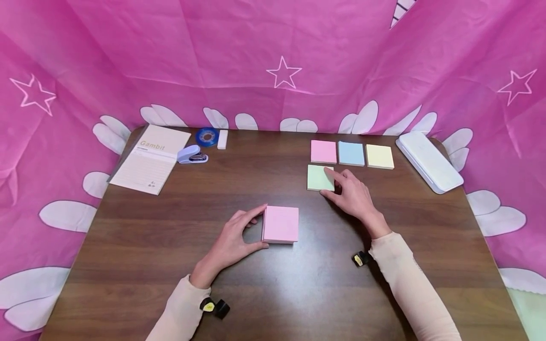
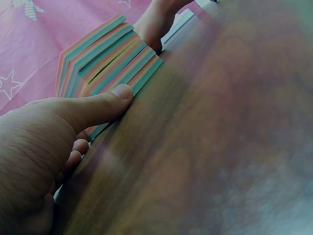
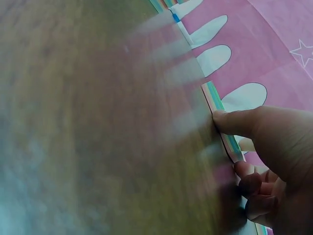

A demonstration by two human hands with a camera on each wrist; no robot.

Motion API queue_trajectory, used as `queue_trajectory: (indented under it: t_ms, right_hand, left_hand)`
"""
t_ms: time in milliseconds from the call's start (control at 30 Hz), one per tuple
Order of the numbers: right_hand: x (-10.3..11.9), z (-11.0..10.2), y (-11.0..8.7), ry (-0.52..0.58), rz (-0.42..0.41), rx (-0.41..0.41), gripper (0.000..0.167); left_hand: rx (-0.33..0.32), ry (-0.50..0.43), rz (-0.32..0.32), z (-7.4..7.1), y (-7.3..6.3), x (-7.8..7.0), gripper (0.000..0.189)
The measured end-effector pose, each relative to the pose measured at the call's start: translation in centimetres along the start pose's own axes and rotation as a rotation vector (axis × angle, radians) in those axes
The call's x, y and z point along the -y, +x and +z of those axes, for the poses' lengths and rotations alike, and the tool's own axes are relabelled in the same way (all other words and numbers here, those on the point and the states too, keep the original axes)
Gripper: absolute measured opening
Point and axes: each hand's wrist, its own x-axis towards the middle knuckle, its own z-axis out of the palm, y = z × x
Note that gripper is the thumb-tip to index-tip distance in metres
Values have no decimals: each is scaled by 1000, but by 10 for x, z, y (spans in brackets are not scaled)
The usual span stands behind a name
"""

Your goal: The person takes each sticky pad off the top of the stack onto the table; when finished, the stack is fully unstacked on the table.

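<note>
A tall stack of sticky note pads (image 1: 281, 223), pink on top, stands near the table's middle. My left hand (image 1: 232, 241) grips it from the left, thumb at the near side and fingers at the far side. In the left wrist view the stack (image 2: 110, 54) shows striped, many-coloured edges, its layers slightly uneven. Further back on the right, my right hand (image 1: 353, 194) pinches a green-topped sticky note pad (image 1: 317, 178) by its right part. The right wrist view has the thumb (image 3: 227, 121) pressed to that pad's striped edge (image 3: 213, 98).
Pink (image 1: 323, 151), blue (image 1: 351, 153) and yellow (image 1: 380, 157) pads line up behind the green one. A white case (image 1: 428, 161) lies at the back right. At the back left are a notebook (image 1: 149, 161), a stapler (image 1: 193, 155), blue tape (image 1: 207, 137) and a white block (image 1: 222, 139).
</note>
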Motion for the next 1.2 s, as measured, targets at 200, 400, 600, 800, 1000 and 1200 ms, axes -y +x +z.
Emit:
queue_trajectory:
  t_ms: [200,400,600,800,1000,1200]
  right_hand:
    - [-7,5,1,-21,-12,-16,74]
    - [11,-7,-5,51,2,-29,81]
    - [36,-19,-16,13,25,-51,84]
    - [68,-24,-29,58,-82,-107,66]
    - [95,-22,-43,135,-193,-98,59]
    - [117,-14,-55,171,-241,0,64]
  left_hand:
    - [-1,-6,3,1,0,0,105]
    - [-6,-6,2,1,0,0,105]
    - [-8,-2,-5,1,0,0,104]
    - [-7,-4,-14,0,1,-1,105]
    - [-10,-9,-14,1,0,0,104]
    - [-15,-1,-2,1,1,1,105]
